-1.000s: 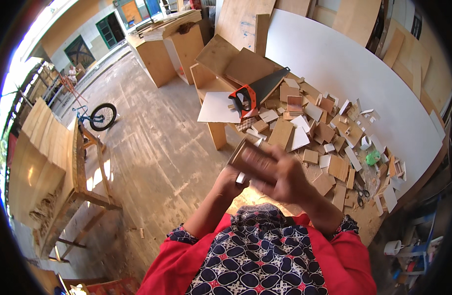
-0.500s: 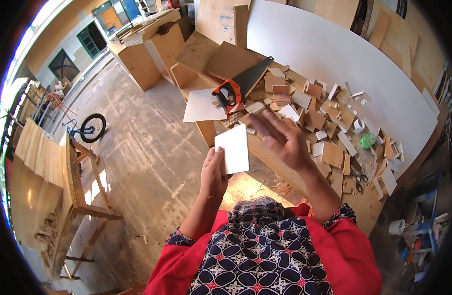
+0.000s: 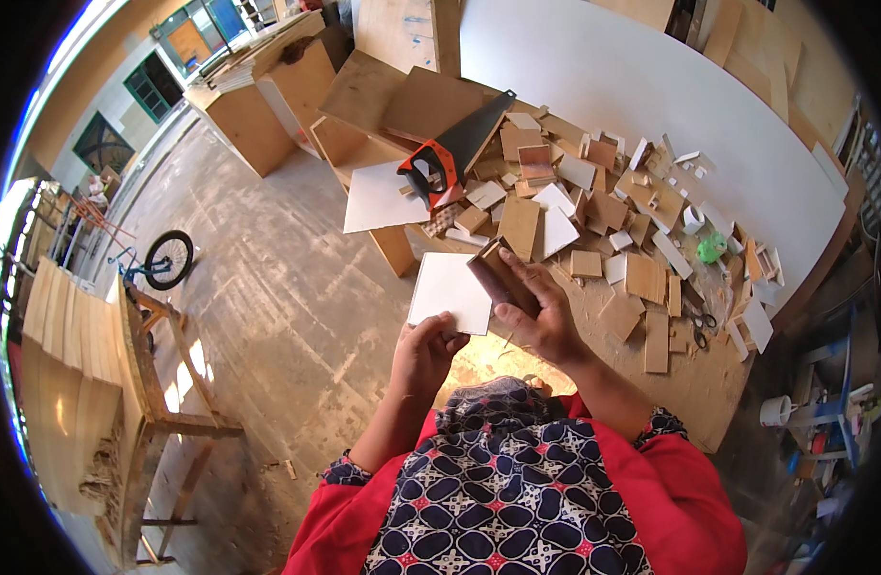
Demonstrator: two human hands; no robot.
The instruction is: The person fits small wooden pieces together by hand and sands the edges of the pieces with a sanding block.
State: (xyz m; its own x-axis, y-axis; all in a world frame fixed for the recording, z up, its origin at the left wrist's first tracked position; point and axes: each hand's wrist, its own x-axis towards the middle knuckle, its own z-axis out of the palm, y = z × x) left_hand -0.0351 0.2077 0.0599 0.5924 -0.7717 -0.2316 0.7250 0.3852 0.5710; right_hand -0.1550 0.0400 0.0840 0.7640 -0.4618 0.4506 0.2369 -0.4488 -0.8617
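Observation:
My left hand (image 3: 424,353) grips the lower edge of a white square board (image 3: 450,290), holding it face up in front of me. My right hand (image 3: 544,311) presses a brown sanding block (image 3: 499,278) against the board's right edge. Both hands are just in front of the workbench (image 3: 685,369), over its near left corner. My forearms come up from red sleeves at the bottom.
The workbench carries several plywood offcuts (image 3: 594,206), a handsaw with an orange handle (image 3: 440,163), a white sheet (image 3: 383,196), scissors (image 3: 701,321) and a green object (image 3: 711,249). A large white panel (image 3: 632,86) lies behind. Left: a wooden trestle (image 3: 153,383), a bicycle wheel (image 3: 167,259), wooden cabinets (image 3: 258,105).
The board has turned from edge-on near my chest to face up in my left hand. My right hand has come back from the pile and set the brown block against the board's right edge.

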